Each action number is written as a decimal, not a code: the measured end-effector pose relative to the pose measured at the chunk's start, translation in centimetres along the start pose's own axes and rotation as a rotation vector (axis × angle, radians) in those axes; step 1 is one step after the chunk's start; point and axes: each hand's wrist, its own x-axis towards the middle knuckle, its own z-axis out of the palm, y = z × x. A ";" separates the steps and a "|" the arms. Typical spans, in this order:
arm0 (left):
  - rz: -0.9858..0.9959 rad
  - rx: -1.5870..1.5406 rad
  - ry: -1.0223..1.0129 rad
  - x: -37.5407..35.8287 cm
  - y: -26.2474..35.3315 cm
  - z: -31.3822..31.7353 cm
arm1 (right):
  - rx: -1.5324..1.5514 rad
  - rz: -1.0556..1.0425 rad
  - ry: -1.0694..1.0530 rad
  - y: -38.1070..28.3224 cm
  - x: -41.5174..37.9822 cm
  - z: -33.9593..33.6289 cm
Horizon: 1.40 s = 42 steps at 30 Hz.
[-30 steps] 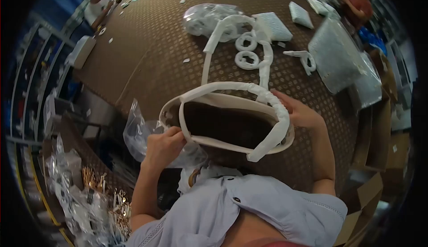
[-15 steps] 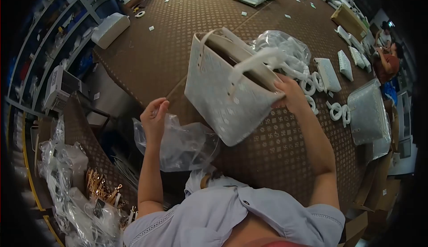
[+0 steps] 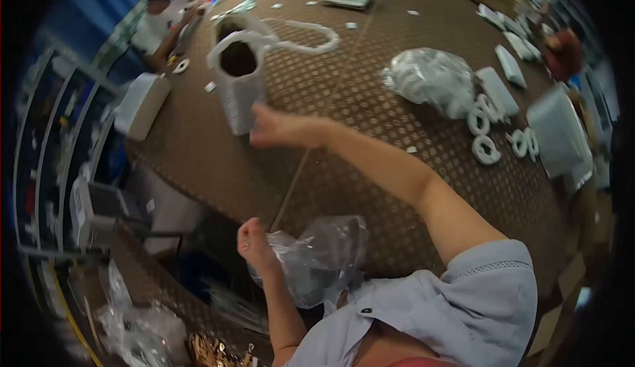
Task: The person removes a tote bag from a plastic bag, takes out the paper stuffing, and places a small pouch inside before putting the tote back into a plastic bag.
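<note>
A white handbag [image 3: 242,102] with two wrapped handles stands upright on the brown patterned table, its open top showing a dark inside. My right hand [image 3: 281,127] reaches across to it, fingertips right at its lower side; motion blurs the fingers. My left hand [image 3: 256,244] is closed with its fingers curled, low at the table's near edge. What it holds, if anything, I cannot make out. A crumpled clear plastic bag [image 3: 324,258] lies against my left wrist and hangs over the edge near my lap.
On the right lie a bundle in clear plastic [image 3: 433,79], white rolled strips [image 3: 486,148] and wrapped packages [image 3: 559,132]. A white box-shaped bag [image 3: 142,105] sits at the left edge. A person [image 3: 162,26] works at the far left. Gold clasps [image 3: 218,350] lie below.
My right hand has carried the handbag from in front of me to the far left, where it now stands upright. My left hand stays closed beside the plastic bag; the view has turned.
</note>
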 end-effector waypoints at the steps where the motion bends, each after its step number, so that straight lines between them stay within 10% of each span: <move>1: 0.043 -0.052 -0.017 1.2 0.9 1.8 | -0.009 0.059 -0.116 1.5 -4.5 2.7; 3: -0.065 -0.268 -0.106 0.7 3.5 7.8 | -0.322 0.078 -0.211 2.9 -12.4 7.4; 5: -0.270 -0.473 -0.160 -1.7 2.7 13.5 | 0.044 -0.022 0.075 2.3 -17.6 9.2; 7: -0.151 -0.188 -0.682 -4.0 2.1 17.8 | 0.040 -0.007 0.312 5.2 -21.8 8.7; 11: 0.464 0.154 -1.027 -10.8 1.0 23.1 | 0.134 0.179 0.888 1.0 -33.7 5.6; 15: -0.071 0.305 -1.244 -21.9 -5.8 27.9 | -0.382 0.131 0.989 8.5 -43.0 5.2; 17: -0.380 0.206 -1.295 -26.5 -8.6 29.9 | -0.340 0.136 0.914 9.6 -49.4 4.3; 20: -0.291 0.237 -1.150 -30.4 -10.6 31.3 | -0.241 0.275 0.754 5.9 -61.0 0.9; 26: -0.219 0.428 -0.891 -29.8 -10.1 27.9 | -1.639 0.875 1.671 2.1 -85.0 -22.2; 28: -0.279 0.539 -0.872 -30.9 -8.0 26.7 | -1.460 1.226 1.657 2.4 -89.1 -26.3; 33: -0.226 0.734 -0.749 -34.1 -6.3 26.0 | -1.566 0.419 1.879 7.7 -92.0 -29.4; 42: -0.325 1.010 -0.849 -29.9 -9.7 19.1 | -1.633 0.091 1.665 -3.6 -80.2 -15.3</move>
